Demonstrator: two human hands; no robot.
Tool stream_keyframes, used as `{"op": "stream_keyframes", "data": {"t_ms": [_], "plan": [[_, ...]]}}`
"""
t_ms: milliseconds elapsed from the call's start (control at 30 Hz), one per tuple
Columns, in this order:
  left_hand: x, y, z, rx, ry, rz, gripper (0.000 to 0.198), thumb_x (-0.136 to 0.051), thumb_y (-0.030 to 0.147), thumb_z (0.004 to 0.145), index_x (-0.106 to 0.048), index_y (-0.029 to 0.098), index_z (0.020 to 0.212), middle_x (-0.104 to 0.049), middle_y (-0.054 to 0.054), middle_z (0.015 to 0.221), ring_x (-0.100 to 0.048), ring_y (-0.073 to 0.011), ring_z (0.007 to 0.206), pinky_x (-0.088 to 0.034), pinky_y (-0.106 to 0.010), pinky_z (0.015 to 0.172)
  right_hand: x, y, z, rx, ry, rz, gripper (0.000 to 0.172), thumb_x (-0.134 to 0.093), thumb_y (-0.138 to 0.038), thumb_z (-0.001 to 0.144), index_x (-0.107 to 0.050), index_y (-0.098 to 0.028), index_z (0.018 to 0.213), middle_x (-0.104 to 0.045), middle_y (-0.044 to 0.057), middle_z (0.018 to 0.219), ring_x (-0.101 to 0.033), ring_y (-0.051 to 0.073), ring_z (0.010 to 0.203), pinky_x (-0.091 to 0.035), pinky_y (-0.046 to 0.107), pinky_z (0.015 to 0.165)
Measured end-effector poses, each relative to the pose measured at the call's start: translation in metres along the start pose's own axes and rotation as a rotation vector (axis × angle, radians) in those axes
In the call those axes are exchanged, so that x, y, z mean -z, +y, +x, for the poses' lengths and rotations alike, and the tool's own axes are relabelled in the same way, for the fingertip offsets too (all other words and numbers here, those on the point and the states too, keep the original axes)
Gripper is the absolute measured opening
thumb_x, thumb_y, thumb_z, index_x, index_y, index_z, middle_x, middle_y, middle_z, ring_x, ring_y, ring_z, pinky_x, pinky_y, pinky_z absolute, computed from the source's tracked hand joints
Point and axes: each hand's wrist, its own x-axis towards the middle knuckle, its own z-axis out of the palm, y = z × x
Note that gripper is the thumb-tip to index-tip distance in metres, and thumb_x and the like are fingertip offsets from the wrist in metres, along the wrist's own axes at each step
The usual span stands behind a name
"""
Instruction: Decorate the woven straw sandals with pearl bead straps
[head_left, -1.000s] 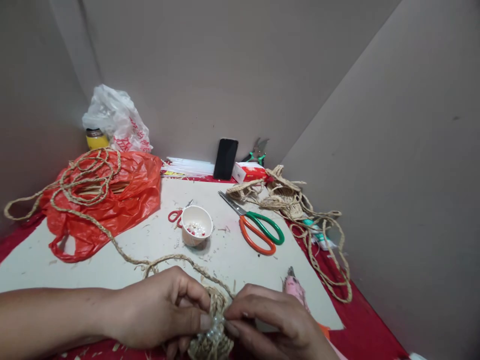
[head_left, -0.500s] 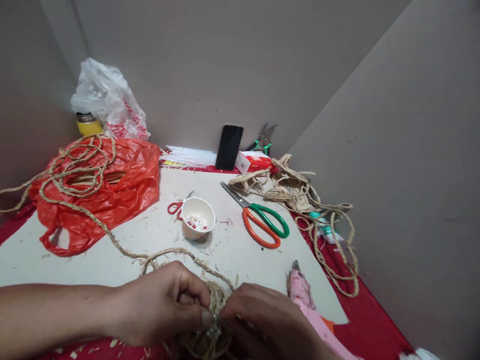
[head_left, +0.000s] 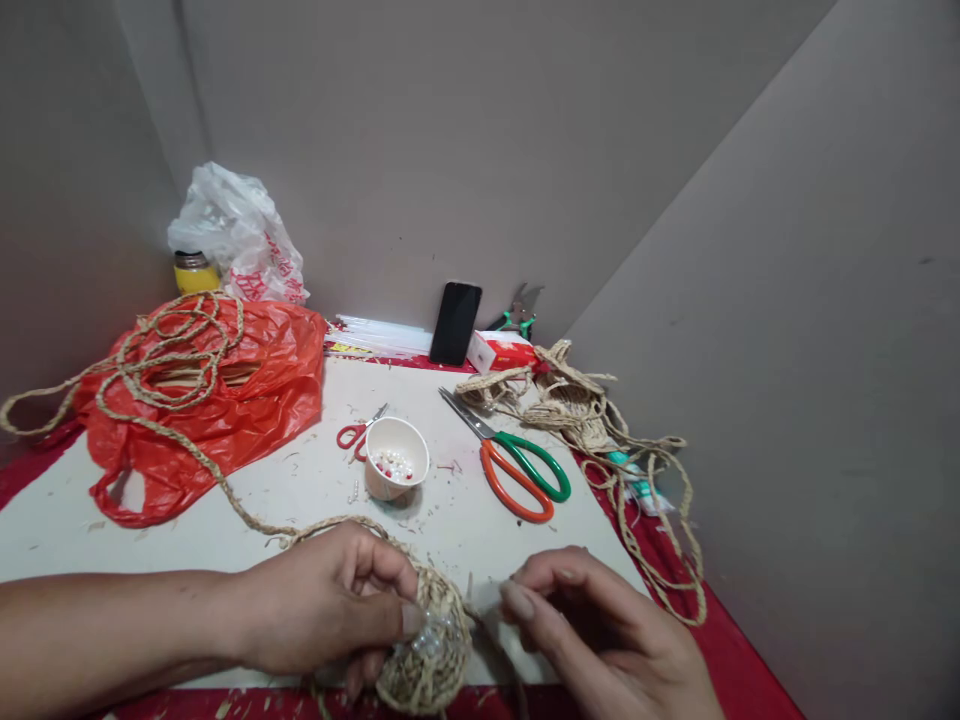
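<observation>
My left hand (head_left: 337, 600) is closed on a round braided-straw piece (head_left: 427, 680), thumb and fingers gripping its left edge. A cluster of clear beads (head_left: 436, 635) sits on the piece, beside my left thumb. From the piece, a straw braid (head_left: 247, 518) runs back to the left. My right hand (head_left: 600, 640) hangs just right of the piece, apart from it. Its thumb and forefinger tips come together; anything between them is too small to make out. Ahead of the hands stands a paper cup (head_left: 386, 485) with white and red beads (head_left: 394, 466) inside.
Large scissors (head_left: 517, 470) and small red scissors (head_left: 360, 435) lie near the cup. A red plastic bag (head_left: 277, 400) with coiled braid is at left. Straw braids (head_left: 577, 415) pile at right. A phone (head_left: 455, 322) leans against the wall, beside pruning shears (head_left: 517, 315).
My right hand has moved away from the straw piece to the right, uncovering the piece and its beads. My left hand keeps its grip. The pink tool at right is now out of sight.
</observation>
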Motion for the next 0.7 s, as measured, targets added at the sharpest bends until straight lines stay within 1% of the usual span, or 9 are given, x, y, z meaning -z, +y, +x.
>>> {"op": "stream_keyframes", "data": {"t_ms": [33, 100, 167, 267, 367, 433, 533, 600, 700], "plan": [[0.000, 0.000, -0.001, 0.004, -0.006, 0.000, 0.045, -0.069, 0.059, 0.066, -0.054, 0.017, 0.077, -0.052, 0.008, 0.044, -0.041, -0.0048, 0.034, -0.034, -0.014, 0.036, 0.001, 0.000, 0.002, 0.079, -0.018, -0.034, 0.011, -0.069, -0.026, 0.079, -0.067, -0.025, 0.068, -0.064, -0.001, 0.061, -0.060, 0.014, 0.056, -0.048, 0.019, 0.052], [0.001, 0.002, -0.002, 0.006, -0.033, 0.024, 0.042, -0.067, 0.056, 0.069, -0.055, 0.017, 0.079, -0.052, 0.008, 0.044, -0.039, -0.0043, 0.033, -0.033, -0.014, 0.035, 0.000, 0.000, 0.006, 0.233, -0.125, -0.077, 0.008, -0.068, -0.020, 0.081, -0.071, -0.027, 0.078, -0.070, 0.001, 0.076, -0.067, 0.016, 0.069, -0.053, 0.020, 0.064], [0.001, 0.004, -0.004, 0.008, -0.052, 0.052, 0.039, -0.065, 0.054, 0.072, -0.056, 0.017, 0.081, -0.051, 0.008, 0.042, -0.036, -0.0041, 0.030, -0.029, -0.013, 0.031, -0.002, 0.004, 0.009, 0.371, -0.227, -0.140, 0.021, -0.069, -0.016, 0.080, -0.072, -0.030, 0.095, -0.072, 0.003, 0.094, -0.070, 0.017, 0.083, -0.055, 0.021, 0.076], [0.001, 0.004, -0.004, 0.020, -0.088, 0.074, 0.033, -0.062, 0.049, 0.074, -0.056, 0.017, 0.077, -0.048, 0.009, 0.039, -0.032, -0.0045, 0.027, -0.026, -0.014, 0.029, -0.009, 0.016, 0.011, 0.548, -0.294, -0.266, 0.046, -0.065, -0.009, 0.080, -0.061, -0.028, 0.121, -0.068, 0.007, 0.116, -0.066, 0.018, 0.103, -0.054, 0.024, 0.088], [0.000, 0.001, -0.002, 0.042, -0.120, 0.098, 0.026, -0.058, 0.044, 0.076, -0.056, 0.018, 0.073, -0.047, 0.008, 0.039, -0.031, -0.0052, 0.027, -0.025, -0.015, 0.029, -0.017, 0.027, 0.010, 0.689, -0.341, -0.375, 0.057, -0.052, -0.003, 0.080, -0.046, -0.020, 0.134, -0.063, 0.012, 0.127, -0.060, 0.018, 0.116, -0.051, 0.026, 0.094], [-0.002, -0.003, -0.001, 0.025, -0.107, 0.123, 0.024, -0.057, 0.041, 0.078, -0.056, 0.017, 0.071, -0.047, 0.008, 0.041, -0.032, -0.0053, 0.030, -0.025, -0.015, 0.032, -0.022, 0.029, 0.009, 0.704, -0.368, -0.455, 0.056, -0.047, -0.002, 0.079, -0.046, -0.016, 0.133, -0.063, 0.013, 0.126, -0.060, 0.018, 0.115, -0.051, 0.027, 0.094], [-0.005, -0.006, -0.003, -0.034, -0.074, 0.153, 0.032, -0.054, 0.043, 0.082, -0.053, 0.016, 0.064, -0.047, 0.006, 0.046, -0.038, -0.0063, 0.038, -0.029, -0.017, 0.038, -0.027, 0.024, 0.010, 0.662, -0.429, -0.468, 0.039, -0.048, -0.007, 0.084, -0.053, -0.014, 0.122, -0.070, 0.012, 0.108, -0.068, 0.019, 0.097, -0.057, 0.028, 0.082], [-0.005, -0.005, -0.005, -0.062, -0.070, 0.180, 0.041, -0.048, 0.048, 0.086, -0.051, 0.016, 0.061, -0.047, 0.004, 0.048, -0.041, -0.0075, 0.042, -0.030, -0.018, 0.041, -0.027, 0.019, 0.011, 0.653, -0.455, -0.425, 0.029, -0.048, -0.012, 0.089, -0.056, -0.015, 0.116, -0.072, 0.010, 0.097, -0.069, 0.019, 0.085, -0.058, 0.029, 0.074], [-0.004, 0.003, -0.010, -0.091, -0.028, 0.214, 0.047, -0.041, 0.052, 0.090, -0.052, 0.015, 0.063, -0.044, 0.004, 0.047, -0.037, -0.0070, 0.043, -0.026, -0.018, 0.040, -0.023, 0.012, 0.012, 0.614, -0.454, -0.449, 0.027, -0.048, -0.012, 0.090, -0.057, -0.017, 0.115, -0.072, 0.009, 0.096, -0.068, 0.019, 0.085, -0.057, 0.029, 0.074]]}}
